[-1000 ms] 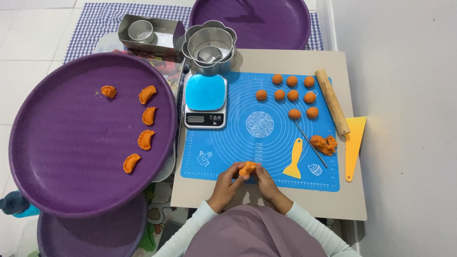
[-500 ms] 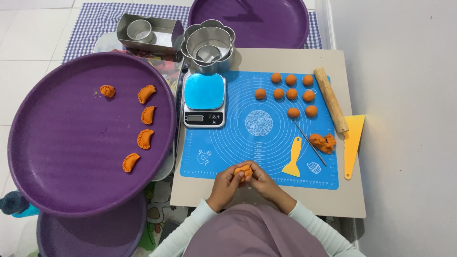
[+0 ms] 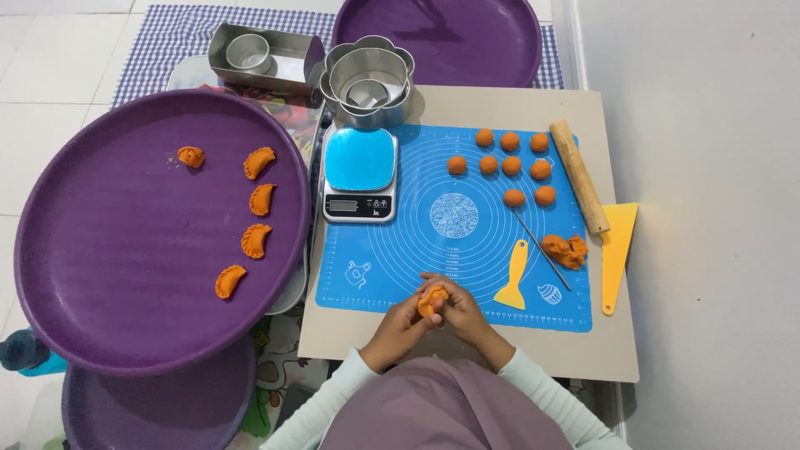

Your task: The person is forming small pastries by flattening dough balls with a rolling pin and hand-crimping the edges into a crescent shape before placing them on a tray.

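Observation:
My left hand (image 3: pixel 400 321) and my right hand (image 3: pixel 464 312) meet over the near edge of the blue silicone mat (image 3: pixel 417 242). Both pinch one small folded piece of orange dough (image 3: pixel 432 298) between their fingertips. Several orange dough balls (image 3: pixel 510 164) lie on the far right part of the mat. A lump of leftover orange dough (image 3: pixel 565 250) lies beside a thin metal stick (image 3: pixel 540 247). Several crimped orange crescents (image 3: pixel 256 200) lie in a curve on the big purple tray (image 3: pixel 108 250) to my left.
A small kitchen scale (image 3: pixel 359 173) with a blue top stands at the mat's far left. Nested flower-shaped metal cutters (image 3: pixel 369 79) sit behind it. A wooden rolling pin (image 3: pixel 577 176), a yellow scraper (image 3: pixel 617 250) and a small yellow spatula (image 3: pixel 512 279) lie right. Another purple tray (image 3: pixel 442 42) sits beyond.
My hands stay in the same spot at the mat's near edge, the fingers working around the dough piece. Nothing else on the table has moved.

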